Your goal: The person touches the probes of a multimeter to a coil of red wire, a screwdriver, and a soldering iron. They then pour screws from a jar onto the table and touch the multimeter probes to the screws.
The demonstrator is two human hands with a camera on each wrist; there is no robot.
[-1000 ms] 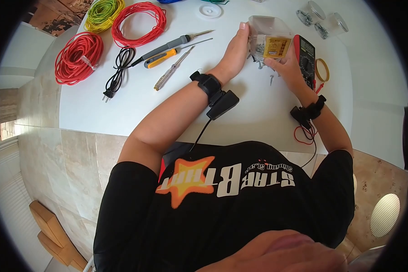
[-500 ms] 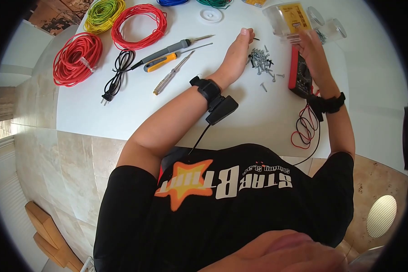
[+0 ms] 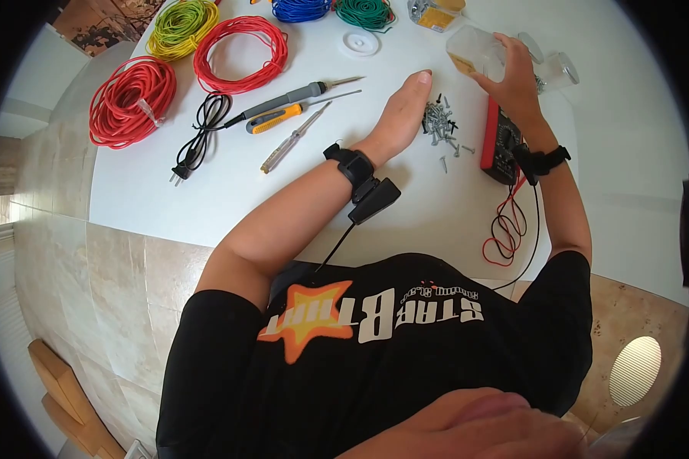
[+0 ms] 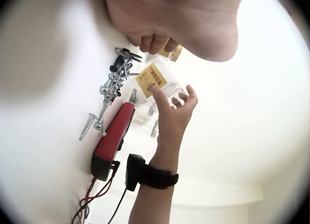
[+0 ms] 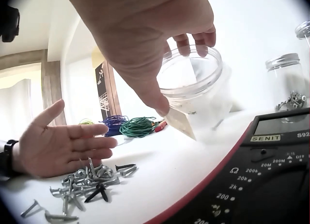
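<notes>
Just beyond the multimeter, the right hand grips the clear jar by its rim; the left hand, straight-fingered, borders the loose screws (one careless nudge might scatter them).

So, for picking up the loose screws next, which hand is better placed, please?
Probably the left hand: it is open, empty and right beside the screws. The right hand is farther away and holds the clear jar by its rim.
</notes>
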